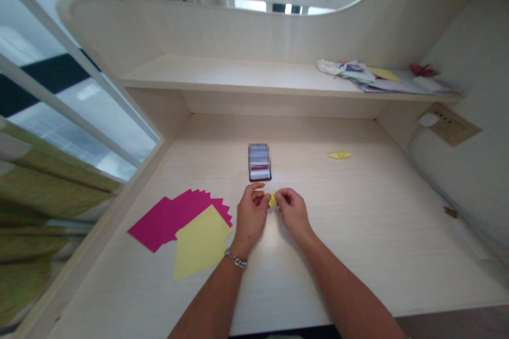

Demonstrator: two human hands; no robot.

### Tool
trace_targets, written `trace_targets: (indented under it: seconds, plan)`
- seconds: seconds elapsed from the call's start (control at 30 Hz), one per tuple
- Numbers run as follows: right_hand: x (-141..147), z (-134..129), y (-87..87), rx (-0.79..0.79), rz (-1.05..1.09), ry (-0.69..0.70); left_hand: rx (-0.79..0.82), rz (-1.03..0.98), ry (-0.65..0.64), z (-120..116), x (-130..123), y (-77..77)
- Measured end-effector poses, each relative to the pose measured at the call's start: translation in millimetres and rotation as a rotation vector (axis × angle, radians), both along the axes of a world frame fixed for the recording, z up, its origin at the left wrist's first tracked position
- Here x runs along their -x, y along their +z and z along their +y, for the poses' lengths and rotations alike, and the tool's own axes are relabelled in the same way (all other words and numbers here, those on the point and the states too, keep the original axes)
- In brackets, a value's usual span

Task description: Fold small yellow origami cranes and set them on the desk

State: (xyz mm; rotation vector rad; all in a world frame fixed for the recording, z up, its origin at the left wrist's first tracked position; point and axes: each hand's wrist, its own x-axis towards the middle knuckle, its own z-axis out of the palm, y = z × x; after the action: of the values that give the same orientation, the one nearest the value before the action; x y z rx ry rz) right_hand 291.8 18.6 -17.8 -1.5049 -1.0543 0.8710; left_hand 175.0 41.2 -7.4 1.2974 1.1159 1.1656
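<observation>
Between my two hands, just in front of the phone, is a small piece of folded yellow paper [272, 201]. My left hand [252, 214] pinches its left side between thumb and fingers, and a chain bracelet circles that wrist. On the other side, my right hand [293, 212] pinches the paper's right edge. My fingertips cover much of it, so its exact folded shape is hard to make out. A phone [260, 162] with a blurred screen lies just beyond my hands. Farther right on the desk sits a small folded yellow paper figure [340, 154] with two pointed ends.
Magenta paper sheets [159, 222] lie fanned out at the left, partly under a yellow sheet [202, 241]. A shelf [222, 77] spans the back, with papers [382, 77] at its right. A grey cable [427, 175] runs from the wall socket [453, 124] along the right side.
</observation>
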Motion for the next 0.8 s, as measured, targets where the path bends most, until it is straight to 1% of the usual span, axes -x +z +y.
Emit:
trace_targets:
  seconds: [0.13, 0.2, 0.27, 0.43, 0.53, 0.67, 0.8]
  plan:
    - [-1, -3, 3.5, -0.031, -0.15, -0.053, 0.015, -0.034, 0.01, 1, -1, 1.0]
    - [0, -5, 6.7, -0.07, -0.241, -0.059, 0.002, -0.03, 0.026, 1, -2, 0.6]
    - [-1, -6, 10.1, -0.102, -0.281, -0.046, -0.017, -0.009, 0.028, 0, -2, 0.2]
    - [-6, -8, 17.9, -0.157, -0.247, 0.033, -0.057, 0.045, 0.055, -2, -1, 0.6]
    - [-9, -6, 19.6, -0.151, -0.192, 0.023, -0.067, 0.073, 0.079, -2, 0, 1.5]
    - [-13, -3, 15.3, -0.117, -0.107, 0.008, -0.091, 0.114, 0.106, -3, -1, 3.2]
    - [-16, 2, 8.2, -0.082, -0.04, -0.006, -0.119, 0.12, 0.091, -5, -1, 5.3]
